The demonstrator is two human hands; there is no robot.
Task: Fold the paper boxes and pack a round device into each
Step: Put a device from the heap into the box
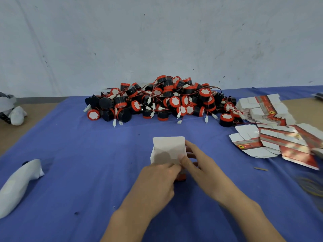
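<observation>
Now both hands sit close together over the middle of the blue cloth (70,145), working on one paper box (168,147). The left hand (157,180) has its fingers curled over the box's near end and grips it. The right hand (201,165) pinches the box's right side, thumb on the white upper panel and fingers down the outer wall. A red patch shows beneath the hands at the near end. It may be the box's print or a device already inside; the blur leaves that unclear. The box's long axis runs away from the person, with its far flap pointing at the heap of round devices (162,100), which lies straight ahead and well apart from both hands. Stacks of flat box blanks (267,109) lie ahead to the right, so the right hand seems better placed to fetch the next one.
</observation>
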